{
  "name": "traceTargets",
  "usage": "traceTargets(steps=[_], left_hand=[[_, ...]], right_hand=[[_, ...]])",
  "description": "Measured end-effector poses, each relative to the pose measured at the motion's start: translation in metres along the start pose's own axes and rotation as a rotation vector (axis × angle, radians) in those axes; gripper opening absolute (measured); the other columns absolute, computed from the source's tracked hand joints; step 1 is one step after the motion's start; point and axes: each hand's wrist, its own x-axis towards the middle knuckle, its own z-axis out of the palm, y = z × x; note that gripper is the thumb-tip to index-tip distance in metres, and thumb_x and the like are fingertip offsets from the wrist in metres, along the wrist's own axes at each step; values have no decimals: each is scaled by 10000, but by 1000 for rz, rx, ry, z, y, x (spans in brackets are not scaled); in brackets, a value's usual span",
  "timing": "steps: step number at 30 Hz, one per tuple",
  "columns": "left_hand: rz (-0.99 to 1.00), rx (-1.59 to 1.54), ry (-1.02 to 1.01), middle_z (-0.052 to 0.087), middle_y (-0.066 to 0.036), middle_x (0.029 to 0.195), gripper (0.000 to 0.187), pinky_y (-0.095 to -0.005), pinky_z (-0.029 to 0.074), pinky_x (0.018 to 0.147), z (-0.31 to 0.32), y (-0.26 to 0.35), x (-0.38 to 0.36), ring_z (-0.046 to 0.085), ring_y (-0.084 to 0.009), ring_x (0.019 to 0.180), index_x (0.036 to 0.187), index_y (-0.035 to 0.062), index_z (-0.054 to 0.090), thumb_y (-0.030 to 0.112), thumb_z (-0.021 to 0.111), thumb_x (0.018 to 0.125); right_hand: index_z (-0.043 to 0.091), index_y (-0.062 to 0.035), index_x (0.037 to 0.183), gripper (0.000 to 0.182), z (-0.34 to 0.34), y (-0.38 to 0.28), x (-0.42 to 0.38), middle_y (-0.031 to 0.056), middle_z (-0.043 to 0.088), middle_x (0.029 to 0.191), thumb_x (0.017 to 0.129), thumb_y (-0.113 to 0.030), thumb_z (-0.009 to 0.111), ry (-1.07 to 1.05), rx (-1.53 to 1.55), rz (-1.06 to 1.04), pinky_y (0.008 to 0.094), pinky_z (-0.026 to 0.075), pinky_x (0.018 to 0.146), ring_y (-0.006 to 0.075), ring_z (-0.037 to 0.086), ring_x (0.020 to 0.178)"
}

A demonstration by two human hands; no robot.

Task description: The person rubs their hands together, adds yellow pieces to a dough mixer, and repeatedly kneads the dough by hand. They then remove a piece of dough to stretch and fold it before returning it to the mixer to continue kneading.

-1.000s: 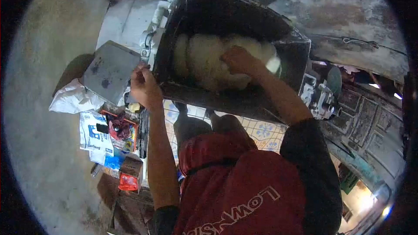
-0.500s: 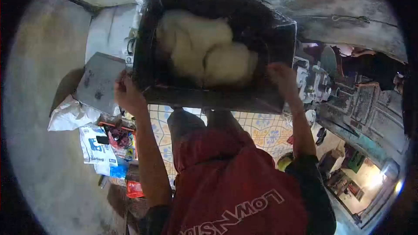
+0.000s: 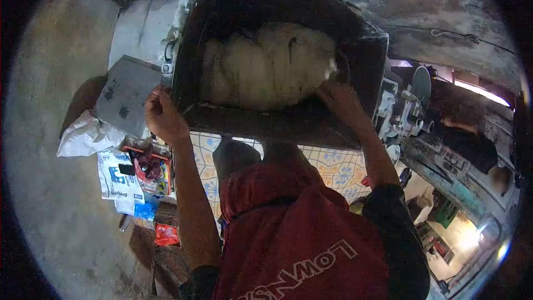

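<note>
A large pale, dough-like mass (image 3: 261,72) lies in a dark, deep metal bin (image 3: 288,125), blurred in places. Reaching over the near right wall, my right hand (image 3: 340,97) is inside the bin at the lower right edge of the mass. Its fingertips are dim, and what they hold, if anything, cannot be made out. At the bin's left outer corner is my left hand (image 3: 162,114), its fingers curled in beside the rim and the grey metal fitting there.
Left of the bin stand a grey board (image 3: 126,97), white sacks (image 3: 91,135) and a cluttered pile with a red bag (image 3: 166,234). Metal machine parts (image 3: 408,112) adjoin the bin's right side. A person (image 3: 472,144) is at the far right.
My right hand has moved left and inward to the pale mass. The mass has shifted from two lobes into one broad, rounded shape. My left hand stays by the left corner.
</note>
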Motion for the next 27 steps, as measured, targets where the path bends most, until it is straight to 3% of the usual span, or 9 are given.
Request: traceTargets(steps=[5, 8, 11, 14, 17, 20, 23, 26, 27], left_hand=[[-149, -11, -3, 635, -95, 965, 126, -275, 471, 787, -2, -6, 1, 590, -153, 860, 989, -35, 615, -6, 540, 891], [-124, -24, 6, 631, -93, 965, 132, -266, 465, 793, 2, 7, 0, 590, -152, 867, 995, -33, 611, -19, 536, 887], [-161, -76, 19, 630, -90, 954, 127, -259, 460, 785, 3, 9, 0, 586, -146, 860, 990, -32, 610, -23, 540, 885], [-156, -150, 27, 633, -84, 928, 120, -259, 463, 762, 5, -4, 6, 582, -141, 835, 984, -34, 611, -1, 546, 890], [-50, 45, -45, 644, -72, 888, 146, -269, 467, 730, -2, 1, 3, 580, -136, 792, 968, -25, 627, 92, 569, 902], [-38, -39, -2, 652, -70, 887, 156, -271, 466, 728, -5, -11, 3, 585, -137, 782, 950, -15, 640, 118, 575, 898], [4, -48, 18, 657, -75, 903, 155, -275, 466, 732, 2, 1, -1, 589, -143, 787, 965, -9, 645, 102, 566, 890], [-9, 63, 4, 658, -81, 916, 174, -275, 468, 732, -1, 5, 0, 595, -151, 790, 996, -11, 641, 89, 550, 885], [3, 94, -2, 657, -80, 922, 181, -274, 469, 730, -1, 7, -1, 596, -152, 788, 1004, -11, 640, 90, 548, 885]], right_hand=[[618, -82, 1083, 257, 0, -24, 7, 139, 607, 1123, 888, -226, 534, -330, -204, 8, 446, 505, 833, 313, 614, 993], [591, -107, 1152, 294, 65, -14, 13, 124, 562, 1211, 879, -202, 533, -61, -363, -585, 440, 469, 909, 299, 564, 1094], [563, -130, 1194, 320, 125, -19, 32, 100, 544, 1232, 879, -161, 517, 114, -411, -727, 433, 424, 974, 279, 524, 1140], [572, -131, 1175, 321, 99, -39, 58, 98, 560, 1188, 856, -157, 544, 95, -699, -800, 434, 404, 992, 275, 532, 1120], [596, -81, 1086, 351, 88, -60, 99, 129, 643, 953, 737, -114, 614, -117, -344, -665, 433, 485, 862, 297, 610, 971], [604, -79, 1055, 388, 53, -58, 119, 122, 637, 859, 682, -147, 686, -92, -447, -746, 443, 496, 807, 302, 617, 927], [604, -74, 1062, 410, 1, -70, 118, 136, 634, 873, 671, -145, 705, -259, -642, -540, 447, 498, 788, 321, 620, 911], [602, -91, 1084, 370, -18, -39, 102, 144, 642, 916, 722, -142, 660, -89, -507, -548, 452, 500, 775, 333, 629, 889], [592, -99, 1114, 398, -27, -44, 92, 140, 641, 955, 731, -171, 672, -166, -525, -434, 444, 498, 801, 322, 624, 920]])
